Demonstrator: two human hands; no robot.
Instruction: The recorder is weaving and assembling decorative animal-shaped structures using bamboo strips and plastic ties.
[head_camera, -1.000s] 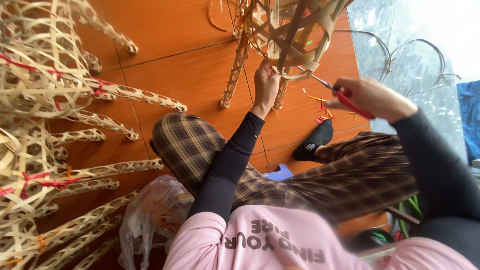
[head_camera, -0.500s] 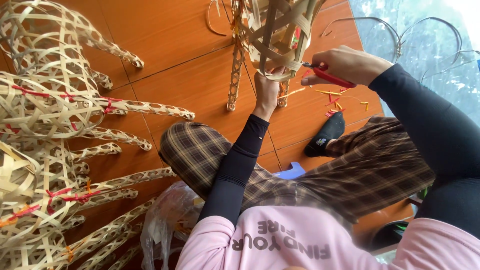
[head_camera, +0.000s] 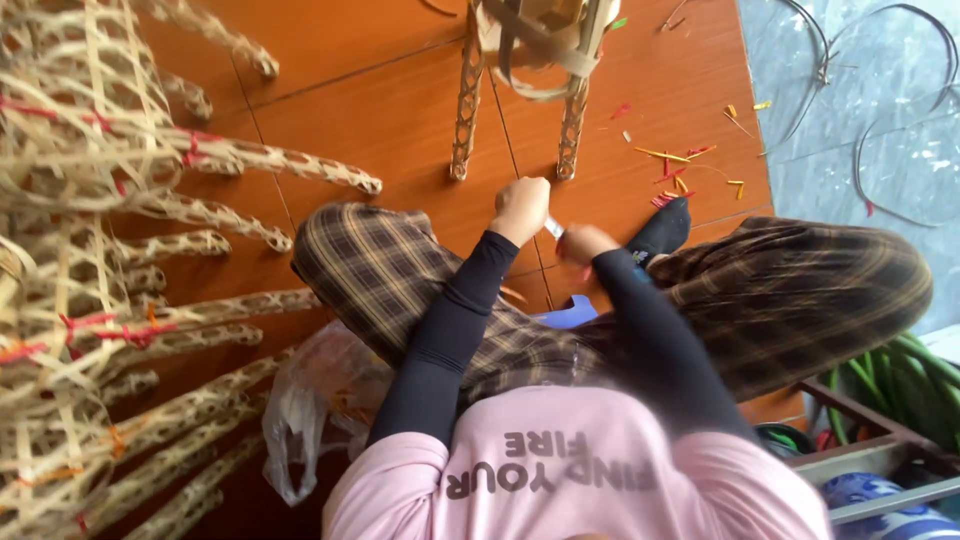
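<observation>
Head view: person sits cross-legged on the orange tiled floor (head_camera: 400, 110), hands brought together low over the lap, just short of the woven piece.

Left hand (head_camera: 522, 208): closed into a fist; a short pale, possibly metallic tip (head_camera: 553, 227) sticks out at its 4 o'clock toward the other hand. Can't tell what it is, too blurred. Right hand (head_camera: 585, 243): fingers curled in, touching or nearly touching that tip; whether it grips anything of its own I can't tell. Hands are close so both can work the same small item.

Woven bamboo frame (head_camera: 535, 45) stands at 12 o'clock from the hands, upright on two lattice legs (head_camera: 467, 110), near but not touched. Standing in front keeps it within reach.

Coloured tie offcuts (head_camera: 680, 165), red, yellow and orange, are scattered on the floor at 1 o'clock, beside a black-socked foot (head_camera: 660, 230).

Finished lattice frames with red ties (head_camera: 90, 250) are stacked at 9 o'clock, legs pointing inward, well apart from the hands. Clear plastic bag (head_camera: 320, 400) sits at 7 o'clock by the knee. Bent wire hoops (head_camera: 880, 130) lie at 2 o'clock on the grey paving.
</observation>
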